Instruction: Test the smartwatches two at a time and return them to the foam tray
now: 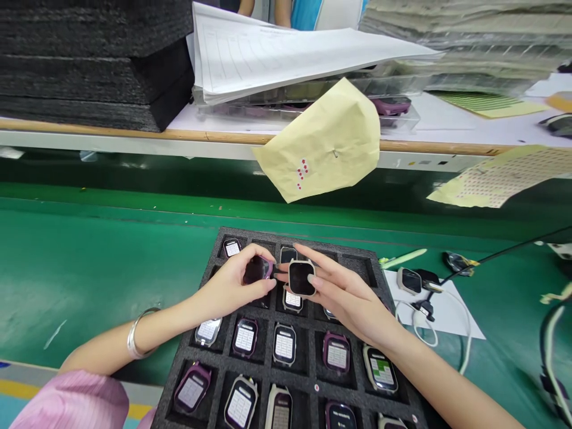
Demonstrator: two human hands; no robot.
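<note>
Between thumb and fingers, my left hand (241, 274) grips a purple smartwatch (258, 270) without a strap, its screen dark. My right hand (335, 283) pinches a silver smartwatch (301, 277), also strapless and dark-screened, with the thumb on its edge. Both hands are close together over a black foam tray (304, 390). Strapless watch bodies in purple and light cases lie in its square pockets, among them a purple watch (245, 337), a silver watch (285, 344) and a watch with a green patch on its screen (380, 370). My forearms cover part of the tray.
Right of the tray, another watch (409, 280) lies on white paper (440, 316) amid white and black cables. A shelf edge (214, 136) crosses above the green table (89, 262), bearing black foam stacks (89, 65) and papers (286, 50). A yellow sheet (330, 143) hangs from it.
</note>
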